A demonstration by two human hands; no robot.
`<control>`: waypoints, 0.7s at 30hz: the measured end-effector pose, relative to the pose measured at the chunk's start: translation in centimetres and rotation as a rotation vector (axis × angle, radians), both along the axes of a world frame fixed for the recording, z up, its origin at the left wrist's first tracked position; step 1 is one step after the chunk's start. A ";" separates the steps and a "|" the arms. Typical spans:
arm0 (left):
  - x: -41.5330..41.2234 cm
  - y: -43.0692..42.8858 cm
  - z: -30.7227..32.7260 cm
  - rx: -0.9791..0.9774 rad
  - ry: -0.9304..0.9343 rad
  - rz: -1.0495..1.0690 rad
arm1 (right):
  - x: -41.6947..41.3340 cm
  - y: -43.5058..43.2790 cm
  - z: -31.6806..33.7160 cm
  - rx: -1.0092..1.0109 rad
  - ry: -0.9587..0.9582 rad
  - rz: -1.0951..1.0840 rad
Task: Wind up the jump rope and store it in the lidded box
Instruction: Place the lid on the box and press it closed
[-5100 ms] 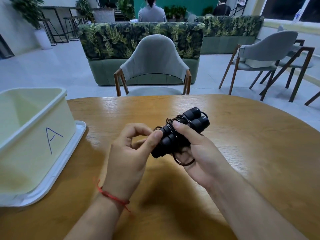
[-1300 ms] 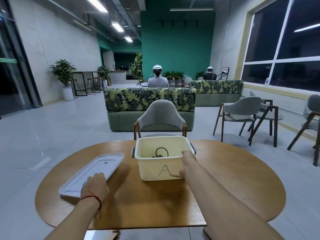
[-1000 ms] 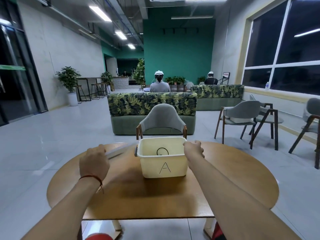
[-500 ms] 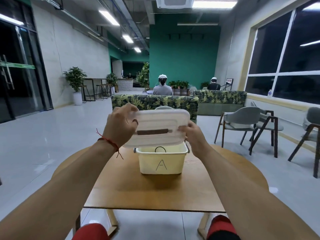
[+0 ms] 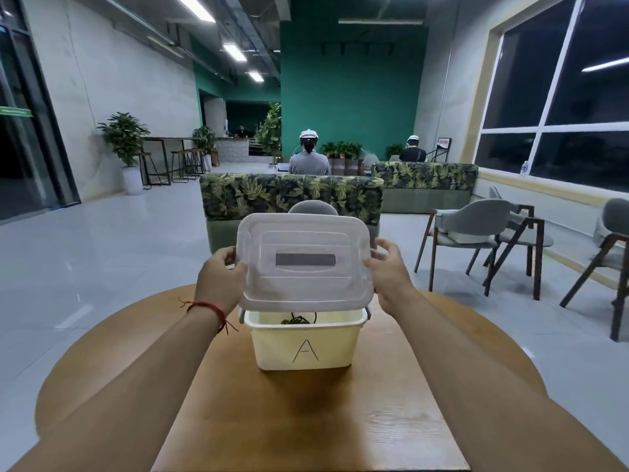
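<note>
A pale yellow box (image 5: 305,347) marked "A" stands on the round wooden table (image 5: 238,403). Inside it, only a bit of the black wound jump rope (image 5: 299,320) shows under the lid. The translucent white lid (image 5: 304,262), with a grey strip on top, is held tilted just above the box's opening, its near edge close to the rim. My left hand (image 5: 219,279) grips the lid's left edge and my right hand (image 5: 388,270) grips its right edge.
A grey chair (image 5: 313,208) stands behind the table, with a leaf-patterned sofa (image 5: 289,194) beyond it. More grey chairs (image 5: 476,229) are at the right. Two people sit far back.
The lid went from lying on the table at the left to being lifted by my left hand; both hands now hold it, and it has come lower over the box.
</note>
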State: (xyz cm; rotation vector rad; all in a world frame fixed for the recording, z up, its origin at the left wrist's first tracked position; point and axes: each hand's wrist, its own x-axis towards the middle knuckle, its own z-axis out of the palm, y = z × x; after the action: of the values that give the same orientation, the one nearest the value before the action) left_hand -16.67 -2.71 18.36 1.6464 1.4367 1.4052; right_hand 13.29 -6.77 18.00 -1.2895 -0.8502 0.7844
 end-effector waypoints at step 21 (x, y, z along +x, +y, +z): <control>-0.7 8.6 -10.7 -0.349 0.244 -0.115 | -3.8 7.1 -6.4 -0.329 -1.125 0.119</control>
State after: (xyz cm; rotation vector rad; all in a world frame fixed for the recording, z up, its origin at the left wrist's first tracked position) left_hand -17.38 5.93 7.66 1.6781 1.5871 0.8547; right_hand 9.51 0.34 11.56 -2.0162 -1.7383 0.2209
